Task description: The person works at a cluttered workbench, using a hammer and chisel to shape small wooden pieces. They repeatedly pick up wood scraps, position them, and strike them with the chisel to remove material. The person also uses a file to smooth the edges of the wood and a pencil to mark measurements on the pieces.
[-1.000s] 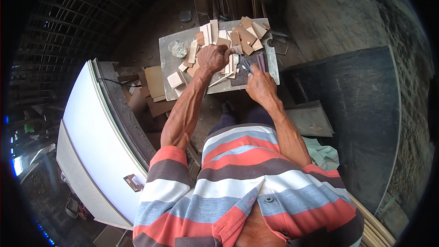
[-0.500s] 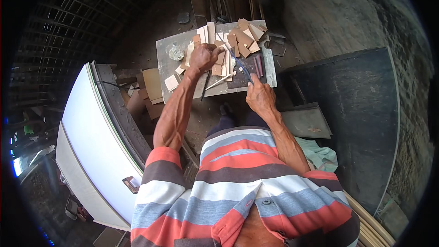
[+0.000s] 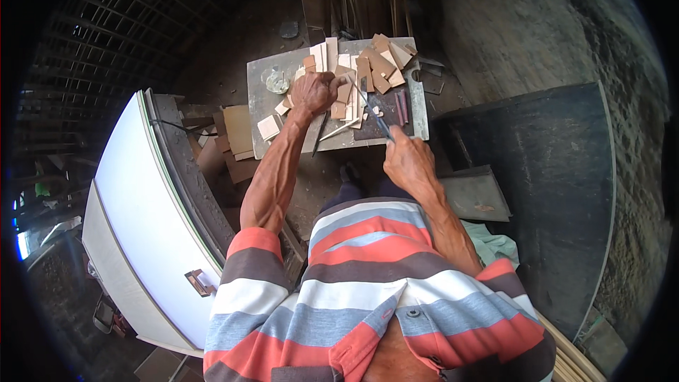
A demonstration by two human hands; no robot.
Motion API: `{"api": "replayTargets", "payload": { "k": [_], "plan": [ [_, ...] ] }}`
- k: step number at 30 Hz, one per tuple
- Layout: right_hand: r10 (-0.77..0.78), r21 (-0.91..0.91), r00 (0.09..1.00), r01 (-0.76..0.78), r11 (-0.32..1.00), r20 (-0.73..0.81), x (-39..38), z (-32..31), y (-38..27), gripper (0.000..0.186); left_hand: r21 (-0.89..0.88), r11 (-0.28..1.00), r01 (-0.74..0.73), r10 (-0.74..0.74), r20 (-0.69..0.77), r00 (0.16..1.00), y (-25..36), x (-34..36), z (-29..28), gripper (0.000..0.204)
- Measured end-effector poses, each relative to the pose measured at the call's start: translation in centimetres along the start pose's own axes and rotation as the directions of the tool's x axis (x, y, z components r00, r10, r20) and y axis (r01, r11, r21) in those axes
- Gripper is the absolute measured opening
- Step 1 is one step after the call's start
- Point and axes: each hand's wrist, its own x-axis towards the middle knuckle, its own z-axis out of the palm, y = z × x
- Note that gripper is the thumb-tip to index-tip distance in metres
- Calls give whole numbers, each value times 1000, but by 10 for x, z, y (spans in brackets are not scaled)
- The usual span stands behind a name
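Over the low work table (image 3: pixel 258 74), my right hand (image 3: pixel 410 163) is closed round the near end of a long, thin, dark bluish tool (image 3: pixel 380 124). Its narrow length slants up and left toward my left hand; the exact kind is unclear. My left hand (image 3: pixel 315 92) is closed above the pale wood strips, thumb pointing right near the tool's far end. Whatever its fingers grip is hidden. Brown and pale wood pieces (image 3: pixel 382 64) lie heaped beyond both hands. A slim pale stick (image 3: pixel 341 129) and a thin dark rod (image 3: pixel 319 134) rest at the near edge.
A clear glass dish (image 3: pixel 276 81) and a pale square block (image 3: pixel 269 126) are on the table's left. Two reddish sticks (image 3: pixel 402 107) lie on its right. A large white panel (image 3: pixel 141 226) stands at my left, a dark board (image 3: pixel 537 191) at my right.
My right hand has drawn slightly back toward me with the tool. My left hand stays nearly in place over the wood strips. The whole view has shifted a little.
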Motion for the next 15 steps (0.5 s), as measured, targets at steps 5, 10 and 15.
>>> {"api": "replayTargets", "payload": {
  "k": [5,10,15],
  "plan": [
    [-37,40,997,40,998,-74,35,14,5,21,2,999,-53,53,-23,998,7,-1,7,34],
    [0,29,1000,0,1000,10,22,4,-5,27,12,1000,-26,26,-45,999,6,-3,14,37],
    [15,-11,1000,-15,1000,12,15,2,0,27,-5,1000,14,-14,-4,1000,-3,4,10,38]
  ]
}}
